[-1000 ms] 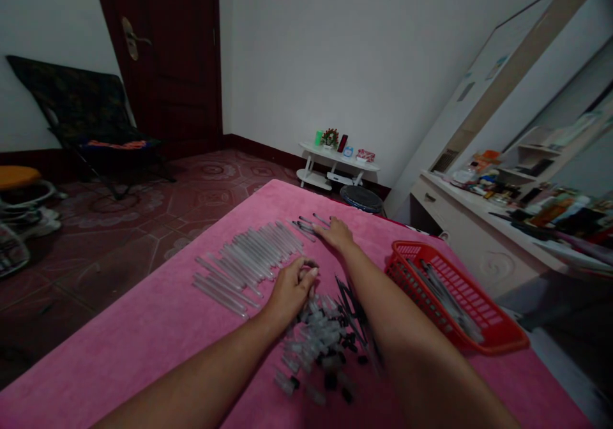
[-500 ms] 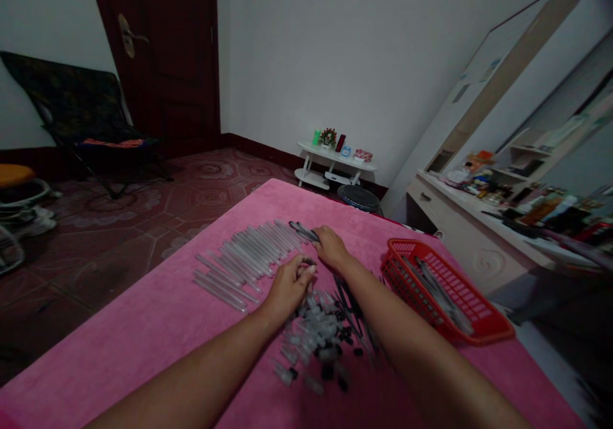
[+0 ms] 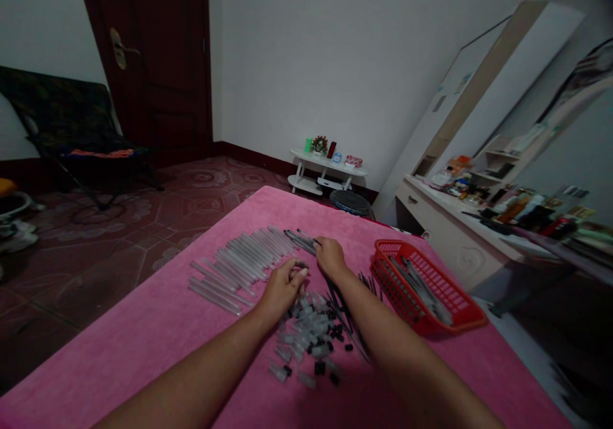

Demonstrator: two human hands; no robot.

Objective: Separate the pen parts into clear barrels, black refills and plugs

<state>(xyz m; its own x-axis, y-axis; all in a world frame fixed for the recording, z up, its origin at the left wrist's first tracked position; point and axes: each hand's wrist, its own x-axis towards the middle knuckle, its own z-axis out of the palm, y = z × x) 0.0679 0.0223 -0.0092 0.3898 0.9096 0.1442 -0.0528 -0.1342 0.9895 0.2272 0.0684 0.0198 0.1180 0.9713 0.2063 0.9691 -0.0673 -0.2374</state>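
My left hand [image 3: 283, 286] is curled, thumb close to the fingers, above the near end of a row of clear plastic tubes [image 3: 249, 253]. Whatever lies in its grip is hidden. Just beyond it on the right, my right hand [image 3: 330, 258] has its fingertips pinched together, with a small dark tip showing at them; the kind is unclear. Several slim pen-like sticks [image 3: 299, 240] with dark ends lie beside those fingertips. Below the hands is a heap of small clear caps [image 3: 309, 323] mixed with black plugs [image 3: 320, 368]. Thin dark rods [image 3: 352, 327] lie partly under my right forearm.
A red plastic basket [image 3: 383, 245] holding grey pen-like sticks [image 3: 424, 288] stands right of my right forearm on the pink cloth [image 3: 158, 346]. Beyond are a low white table [image 3: 325, 161], a dressing table [image 3: 445, 225] and a folding chair [image 3: 62, 119].
The camera view has shifted, moving the scene slightly left and down. My right fingertips now sit a little apart from the pen-like sticks they were touching; my left hand stays curled.
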